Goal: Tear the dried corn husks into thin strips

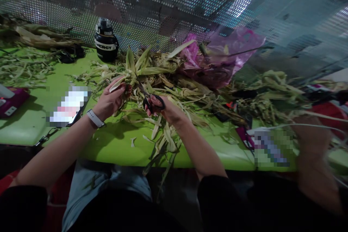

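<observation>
My left hand [115, 96], with a white band on its wrist, is closed around the base of a spread piece of corn husk [136, 63], whose pale green leaves fan upward. In my right hand [159, 107] is a pair of black-handled scissors [154, 102]. Their blades point up and left to the husk near my left fingers; how far apart the blades are is hard to make out. Loose husk strips [168, 137] lie below my right hand and hang over the table's front edge.
Behind the husk pile stand a black bottle [106, 45] and a pink plastic bag [212, 61], before a perforated metal screen [163, 7]. A lit phone [69, 107] lies left on the green table [116, 145]. Another person's blurred arm [312, 148] reaches in at right, beside a cable.
</observation>
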### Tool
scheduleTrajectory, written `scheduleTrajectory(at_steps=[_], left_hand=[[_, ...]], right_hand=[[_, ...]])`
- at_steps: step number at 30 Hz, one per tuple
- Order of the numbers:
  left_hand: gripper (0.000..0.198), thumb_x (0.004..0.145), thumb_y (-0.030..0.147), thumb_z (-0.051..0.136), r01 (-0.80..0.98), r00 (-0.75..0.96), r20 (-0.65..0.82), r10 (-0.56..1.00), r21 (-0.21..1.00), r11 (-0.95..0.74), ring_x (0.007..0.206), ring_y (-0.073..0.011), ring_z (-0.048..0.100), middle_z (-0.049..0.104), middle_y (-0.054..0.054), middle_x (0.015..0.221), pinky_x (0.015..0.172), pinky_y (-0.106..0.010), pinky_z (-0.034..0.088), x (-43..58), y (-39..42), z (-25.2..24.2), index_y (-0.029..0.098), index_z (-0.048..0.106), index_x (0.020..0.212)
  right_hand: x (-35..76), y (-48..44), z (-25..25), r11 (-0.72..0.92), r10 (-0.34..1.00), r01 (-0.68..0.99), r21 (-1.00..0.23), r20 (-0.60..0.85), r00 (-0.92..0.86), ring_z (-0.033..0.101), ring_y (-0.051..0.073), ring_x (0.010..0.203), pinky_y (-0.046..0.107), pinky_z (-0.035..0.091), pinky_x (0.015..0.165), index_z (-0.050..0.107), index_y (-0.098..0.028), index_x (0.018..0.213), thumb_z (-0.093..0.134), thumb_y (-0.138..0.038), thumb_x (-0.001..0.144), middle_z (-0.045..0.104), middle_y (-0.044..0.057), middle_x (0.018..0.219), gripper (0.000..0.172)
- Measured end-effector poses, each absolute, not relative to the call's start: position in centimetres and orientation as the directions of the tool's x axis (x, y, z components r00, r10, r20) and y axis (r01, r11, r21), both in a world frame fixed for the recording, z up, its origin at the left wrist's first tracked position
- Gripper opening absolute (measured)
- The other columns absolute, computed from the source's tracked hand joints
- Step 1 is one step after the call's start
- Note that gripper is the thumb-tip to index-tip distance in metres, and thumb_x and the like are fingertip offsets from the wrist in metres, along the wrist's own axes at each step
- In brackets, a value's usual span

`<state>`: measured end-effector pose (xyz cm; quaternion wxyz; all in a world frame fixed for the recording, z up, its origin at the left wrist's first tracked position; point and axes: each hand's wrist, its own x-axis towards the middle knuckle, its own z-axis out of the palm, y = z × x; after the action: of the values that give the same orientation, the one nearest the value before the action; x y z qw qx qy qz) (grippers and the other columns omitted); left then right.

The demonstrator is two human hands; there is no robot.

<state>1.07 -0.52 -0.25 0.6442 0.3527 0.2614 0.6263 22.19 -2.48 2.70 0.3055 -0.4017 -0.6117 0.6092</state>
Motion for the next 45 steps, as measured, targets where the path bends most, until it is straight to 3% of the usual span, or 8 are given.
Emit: scheduleTrajectory(at_steps=[10,23,33,38,45], left_hand=[[0.035,0.070,0.007,0.069,-0.625,0.139,0.070,0.988,0.780,0.032,0.081,-0.0131,0.065,0.068,-0.001,0.089,0.067,-0.022,0.052,0.9,-0.9,0.3,0.022,0.068,0.101],[0.037,0.069,0.006,0.070,-0.650,0.150,0.079,0.986,0.759,0.038,0.081,-0.0127,0.066,0.069,-0.001,0.091,0.068,-0.022,0.054,0.8,-0.7,-0.1,0.021,0.067,0.103],[0.027,0.074,0.008,0.067,-0.635,0.092,-0.008,0.996,0.769,0.065,0.081,-0.0130,0.068,0.071,-0.002,0.087,0.064,-0.019,0.054,0.9,-0.4,0.0,0.020,0.068,0.098],[0.026,0.076,0.010,0.068,-0.635,0.065,0.024,0.998,0.772,0.023,0.086,-0.0142,0.068,0.072,-0.003,0.094,0.062,-0.018,0.054,0.7,-0.2,-0.2,0.022,0.069,0.099],[0.030,0.076,0.013,0.070,-0.635,0.061,0.049,0.997,0.772,0.000,0.102,-0.0162,0.066,0.071,-0.002,0.103,0.078,-0.023,0.055,1.0,-0.3,-0.3,0.023,0.067,0.104]], right_hand=[[22.2,-2.3,2.0,-0.003,0.874,0.082,-0.997,-0.042,-0.484,0.053,0.009,0.053,0.021,0.037,0.049,0.060,-0.015,0.073,0.056,-0.069,0.076,0.063,0.002,0.061,0.054],[22.0,-2.1,1.8,0.042,0.906,0.132,-0.990,-0.018,-0.424,0.042,0.008,0.047,0.022,0.029,0.047,0.057,-0.017,0.069,0.059,-0.063,0.077,0.057,-0.002,0.055,0.046],[21.7,-2.0,1.9,0.034,0.937,0.086,-0.996,0.002,-0.349,0.044,0.005,0.047,0.019,0.031,0.048,0.051,-0.017,0.066,0.070,-0.065,0.066,0.051,-0.005,0.055,0.051],[22.3,-2.2,2.4,0.052,0.969,0.029,-0.998,0.043,-0.243,0.046,0.008,0.047,0.022,0.028,0.044,0.054,-0.018,0.070,0.058,-0.072,0.070,0.054,-0.002,0.055,0.054],[20.8,-4.1,2.7,0.042,0.864,0.134,-0.990,-0.031,-0.502,0.050,0.011,0.051,0.023,0.035,0.048,0.055,-0.018,0.074,0.061,-0.070,0.070,0.061,0.000,0.060,0.052]])
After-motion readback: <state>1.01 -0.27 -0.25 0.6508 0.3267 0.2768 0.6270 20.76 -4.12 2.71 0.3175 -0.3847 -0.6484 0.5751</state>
